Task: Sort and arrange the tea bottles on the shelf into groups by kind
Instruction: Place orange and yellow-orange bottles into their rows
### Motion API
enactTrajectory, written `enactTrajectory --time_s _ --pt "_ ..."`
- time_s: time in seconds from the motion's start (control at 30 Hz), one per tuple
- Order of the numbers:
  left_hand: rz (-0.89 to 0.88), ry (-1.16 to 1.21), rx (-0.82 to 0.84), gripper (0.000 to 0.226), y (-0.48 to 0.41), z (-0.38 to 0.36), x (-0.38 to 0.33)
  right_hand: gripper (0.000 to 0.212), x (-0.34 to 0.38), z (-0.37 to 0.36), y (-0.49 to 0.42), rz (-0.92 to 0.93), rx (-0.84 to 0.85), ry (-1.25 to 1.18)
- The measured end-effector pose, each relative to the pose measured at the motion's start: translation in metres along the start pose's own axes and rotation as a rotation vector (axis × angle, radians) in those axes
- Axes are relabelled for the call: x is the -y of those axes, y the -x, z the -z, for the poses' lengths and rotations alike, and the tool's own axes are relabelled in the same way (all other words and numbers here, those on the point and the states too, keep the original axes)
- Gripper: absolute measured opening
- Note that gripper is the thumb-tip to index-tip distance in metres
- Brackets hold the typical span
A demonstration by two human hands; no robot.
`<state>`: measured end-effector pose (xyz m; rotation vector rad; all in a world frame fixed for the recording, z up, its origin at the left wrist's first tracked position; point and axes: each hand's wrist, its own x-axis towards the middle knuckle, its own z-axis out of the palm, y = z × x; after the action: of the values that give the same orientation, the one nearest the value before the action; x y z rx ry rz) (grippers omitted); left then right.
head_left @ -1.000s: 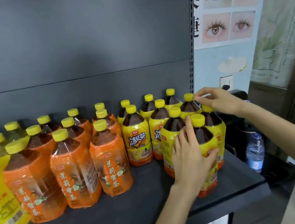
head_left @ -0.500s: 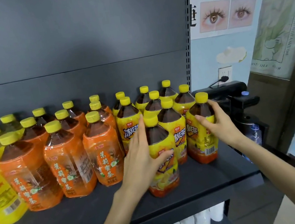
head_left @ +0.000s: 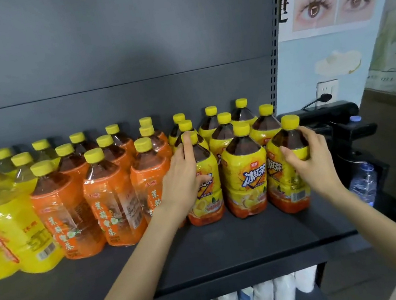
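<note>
Far left on the shelf stood squat plastic bottles in plain yellow wrappers [head_left: 8,228], their tea pale. Next came a block of rounded plastic bottles in orange wrappers [head_left: 110,198] holding brown tea, three rows deep. The right end carried yellow-labelled plastic bottles of dark tea [head_left: 245,176], each with an orange band at the foot. Every bottle wore a ribbed yellow screw cap.

The left hand [head_left: 183,178] gripped the front-left dark-tea bottle [head_left: 210,200], fingers curled over its shoulder and one fingertip up by the cap. The right hand [head_left: 311,162] gripped the front-right dark-tea bottle [head_left: 288,181], thumb on the front and fingers wrapped behind. Both bottles stood upright on the shelf, one more of their kind between them.

The dark grey metal shelf [head_left: 209,252] was matt and smooth, bare along its front edge. A flat grey back panel [head_left: 96,49] rose behind it, ending in a perforated upright [head_left: 276,45]. Below sat white cylindrical packs [head_left: 263,298] (contents unreadable). On the pale blue wall to the right hung a paper poster of close-up eyes [head_left: 334,1] above a white wall socket [head_left: 327,89]. A black machine [head_left: 339,123] stood beside the shelf, with a clear crinkled water bottle [head_left: 362,182] lower down.
</note>
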<state>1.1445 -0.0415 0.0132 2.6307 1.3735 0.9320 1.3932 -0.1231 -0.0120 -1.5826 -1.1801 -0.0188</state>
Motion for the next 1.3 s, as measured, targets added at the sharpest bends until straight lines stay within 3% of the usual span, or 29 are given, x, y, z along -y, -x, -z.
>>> enactTrajectory --time_s 0.2,0.33,0.5,0.67,0.97,1.03,1.17,1.3 --pt "0.072 -0.080 -0.010 0.106 -0.007 -0.009 -0.008 0.060 0.002 0.001 0.002 -0.005 -0.009 -0.009" --pt "0.030 -0.198 -0.190 0.094 -0.004 -0.012 -0.033 0.059 0.003 0.001 0.004 -0.011 -0.007 -0.049" --pt "-0.138 -0.121 -0.040 0.098 -0.008 -0.026 -0.079 0.058 0.005 0.000 0.006 -0.036 -0.013 -0.081" --pt "-0.096 -0.139 0.083 0.111 -0.026 -0.036 -0.084 0.056 0.004 0.002 0.005 -0.039 0.002 -0.095" --pt "-0.079 0.057 0.152 0.108 -0.029 -0.031 -0.065 0.052 -0.003 0.002 0.001 -0.042 0.018 -0.132" --pt "-0.071 0.094 0.149 0.108 -0.029 -0.031 -0.064 0.051 -0.004 0.007 -0.003 -0.070 0.093 -0.158" --pt "-0.066 0.129 0.141 0.109 -0.030 -0.034 -0.064 0.044 0.009 0.034 -0.017 -0.245 0.406 -0.352" --pt "-0.075 0.121 0.132 0.109 -0.031 -0.034 -0.062 0.056 0.020 0.045 -0.053 -0.229 0.308 -0.300"
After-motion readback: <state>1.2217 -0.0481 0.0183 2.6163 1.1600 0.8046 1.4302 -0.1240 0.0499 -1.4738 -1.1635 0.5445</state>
